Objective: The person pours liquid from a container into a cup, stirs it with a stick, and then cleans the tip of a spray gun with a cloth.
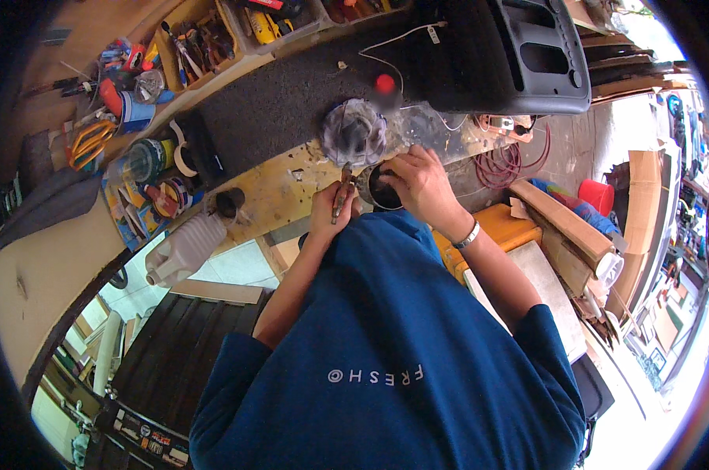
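My left hand (327,213) is closed around a slim, worn metal tool (342,194), which points away from me toward the bench. Its exact kind is not clear. To its right, my right hand (423,186) has its fingers bent and drawn together over a dark round opening or container (383,190) at the bench's near edge. Whatever those fingers pinch, if anything, is hidden. A crumpled grey-white cloth (354,131) lies on the bench just beyond both hands.
A red round cap (385,83) and a white cable (401,66) lie farther back. At the far right stands a large black plastic case (538,86). Wooden tool trays (202,51) line the back left; a translucent jug (186,249) and tins (147,160) are nearer left.
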